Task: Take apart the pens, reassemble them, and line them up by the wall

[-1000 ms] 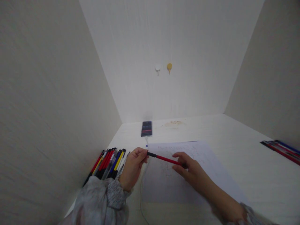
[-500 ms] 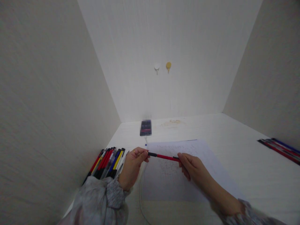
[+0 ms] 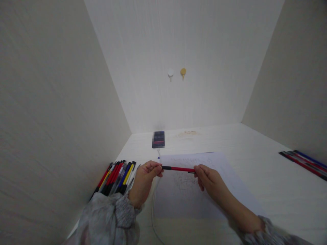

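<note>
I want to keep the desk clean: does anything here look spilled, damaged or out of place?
Yes: a brownish stain marks the white desk near the back wall, right of the phone. The red pen looks intact.

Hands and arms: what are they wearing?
Both are bare hands, no gloves. The left hand has a thin gold ring on one finger. Each arm wears a loose grey speckled sleeve, gathered at the wrist: the left sleeve and the right sleeve. The right hand shows no ring.

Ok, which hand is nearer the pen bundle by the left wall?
Left. The left hand sits just right of the pen bundle, pinching the red pen; the right hand holds its other end, farther right.
</note>
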### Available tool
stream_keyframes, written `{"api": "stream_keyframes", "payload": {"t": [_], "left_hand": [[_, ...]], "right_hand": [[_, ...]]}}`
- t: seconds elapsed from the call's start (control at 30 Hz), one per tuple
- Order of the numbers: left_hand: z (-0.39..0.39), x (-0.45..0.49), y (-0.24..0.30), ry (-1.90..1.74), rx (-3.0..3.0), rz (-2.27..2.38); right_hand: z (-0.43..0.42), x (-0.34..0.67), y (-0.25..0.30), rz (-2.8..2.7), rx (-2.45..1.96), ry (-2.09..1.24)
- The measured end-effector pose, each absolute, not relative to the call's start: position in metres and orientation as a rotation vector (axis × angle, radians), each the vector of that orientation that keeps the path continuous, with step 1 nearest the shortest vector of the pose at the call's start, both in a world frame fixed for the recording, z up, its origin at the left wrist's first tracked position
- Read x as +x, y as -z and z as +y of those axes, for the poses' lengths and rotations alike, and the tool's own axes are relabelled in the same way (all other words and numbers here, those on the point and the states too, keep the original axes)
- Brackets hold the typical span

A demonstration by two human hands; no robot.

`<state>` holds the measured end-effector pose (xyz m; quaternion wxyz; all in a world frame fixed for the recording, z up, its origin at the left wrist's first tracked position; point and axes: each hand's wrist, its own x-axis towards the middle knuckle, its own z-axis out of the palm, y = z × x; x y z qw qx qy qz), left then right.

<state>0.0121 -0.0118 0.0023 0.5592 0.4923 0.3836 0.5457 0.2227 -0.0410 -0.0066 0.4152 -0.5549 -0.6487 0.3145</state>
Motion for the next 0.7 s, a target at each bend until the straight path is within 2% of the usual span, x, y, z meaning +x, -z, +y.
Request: {"api": "stream_keyframes", "payload": {"t": [0.23, 0.53, 0.7], "left_hand": [[-0.0097, 0.0127, -0.0024, -1.321, 1.165, 0.921], [-0.0156, 0.0133, -0.0040, -1.230, 1.275, 0.951], [-0.0166, 0.0143, -0.0039, -1.231, 1.256, 0.930]], "right_hand": [[-0.0405, 0.2252, 0.0048, -1.482, -1.171, -0.878], [-0.0393, 0.2233, 0.0047, -1.288, -1.201, -1.188], [-0.0405, 0.2231, -0.0006, -1.199, -0.974, -1.124]]}}
